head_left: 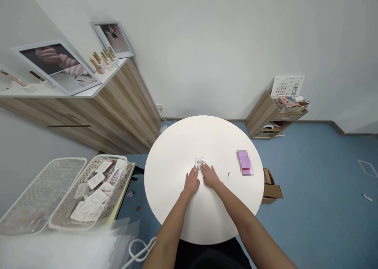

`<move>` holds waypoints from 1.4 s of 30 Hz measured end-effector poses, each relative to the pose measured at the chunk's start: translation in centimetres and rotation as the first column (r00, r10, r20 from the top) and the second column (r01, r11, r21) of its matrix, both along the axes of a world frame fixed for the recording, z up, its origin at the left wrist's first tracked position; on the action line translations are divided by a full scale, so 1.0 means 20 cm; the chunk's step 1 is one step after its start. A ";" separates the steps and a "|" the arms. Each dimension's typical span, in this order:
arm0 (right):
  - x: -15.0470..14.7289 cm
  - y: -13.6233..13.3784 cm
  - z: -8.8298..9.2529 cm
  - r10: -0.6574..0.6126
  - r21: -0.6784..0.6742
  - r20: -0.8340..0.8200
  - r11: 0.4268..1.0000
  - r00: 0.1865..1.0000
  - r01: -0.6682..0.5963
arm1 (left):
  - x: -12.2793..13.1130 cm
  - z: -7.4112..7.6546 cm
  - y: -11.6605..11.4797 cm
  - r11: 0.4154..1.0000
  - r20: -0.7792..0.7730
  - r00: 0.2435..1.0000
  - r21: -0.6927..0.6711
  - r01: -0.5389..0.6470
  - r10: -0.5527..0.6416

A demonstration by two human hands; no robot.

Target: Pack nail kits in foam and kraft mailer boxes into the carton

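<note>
A small clear plastic tray (201, 161) with rounded compartments lies flat near the middle of the round white table (168, 166). What sits in its compartments is too small to make out. My left hand (191, 181) rests on the tabletop with its fingers stretched toward the tray's near left corner. My right hand (209, 176) lies with fingers spread, the fingertips over the tray's near right edge. Neither hand is wrapped round anything. To the right lies a purple blurred rectangle (244, 162), and a small dark reddish piece (228, 174) is between it and my right hand.
White baskets stand at the left, one filled with packets (96, 180). A wooden cabinet (126, 99) with picture frames and a small shelf unit (262, 111) stand near the wall. An open cardboard box (272, 191) is on the floor beside the table.
</note>
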State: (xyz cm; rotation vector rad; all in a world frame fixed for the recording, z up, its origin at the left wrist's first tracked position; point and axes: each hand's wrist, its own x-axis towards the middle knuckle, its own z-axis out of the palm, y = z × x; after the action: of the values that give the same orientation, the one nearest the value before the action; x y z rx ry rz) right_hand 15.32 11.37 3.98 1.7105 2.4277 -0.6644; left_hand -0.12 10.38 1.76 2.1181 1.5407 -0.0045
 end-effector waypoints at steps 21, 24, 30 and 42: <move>-0.95 -0.27 0.07 0.657 0.307 -0.099 0.734 0.747 -0.605 | -1.04 0.16 -1.34 0.439 0.136 0.515 0.370 -0.819 0.847; -1.23 -0.44 0.10 0.740 0.310 -0.112 0.660 0.664 -0.684 | -1.20 0.18 -1.56 0.351 0.128 0.424 0.380 -0.856 0.896; -1.69 -0.78 0.15 0.840 0.241 -0.121 0.542 0.530 -0.805 | -1.46 0.12 -1.86 0.160 0.133 0.222 0.367 -0.916 0.966; -2.12 -1.12 0.05 0.959 0.151 -0.036 0.283 0.281 -0.947 | -1.55 -0.11 -2.10 0.263 0.148 0.298 0.216 -0.940 0.943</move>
State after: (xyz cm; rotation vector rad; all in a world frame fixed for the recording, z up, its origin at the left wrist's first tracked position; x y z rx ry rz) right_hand -26.99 -10.99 4.94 -0.1117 2.9226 -0.4109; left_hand -31.17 -31.54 -0.51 0.9412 2.7079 0.6583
